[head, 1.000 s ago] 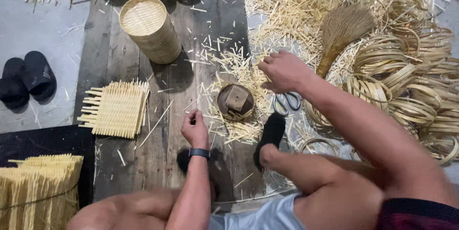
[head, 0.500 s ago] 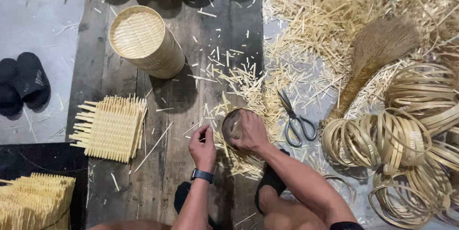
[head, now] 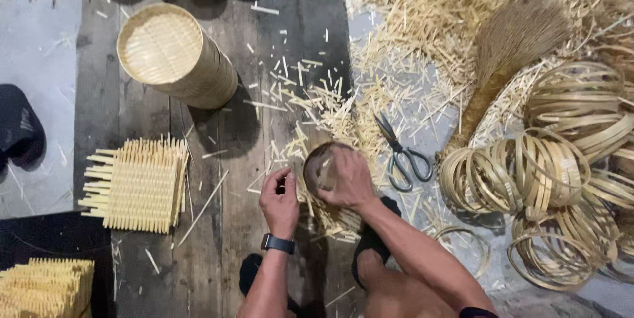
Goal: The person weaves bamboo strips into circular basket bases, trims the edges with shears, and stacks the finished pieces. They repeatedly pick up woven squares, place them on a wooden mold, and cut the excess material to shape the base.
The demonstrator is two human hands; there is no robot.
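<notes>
My right hand (head: 345, 179) rests on top of a small round dark block (head: 316, 163) that stands among bamboo offcuts on the wooden floor. My left hand (head: 280, 200), with a dark watch on the wrist, is just left of the block, fingers pinched together near its edge; whether it holds a sliver I cannot tell. Scissors (head: 400, 153) lie open on the floor to the right of my right hand.
A stack of round woven bamboo trays (head: 173, 54) stands at upper left. Square woven mats (head: 137, 184) lie left, more mats (head: 46, 288) at the bottom left corner. Bamboo rings (head: 528, 173) pile up at right, beside a broom (head: 508, 54) on bamboo shavings. A dark sandal (head: 18, 130) sits far left.
My right hand came back from the right, beyond the scissors, and settled on the round block. My left hand stayed beside the block. The view shifted closer.
</notes>
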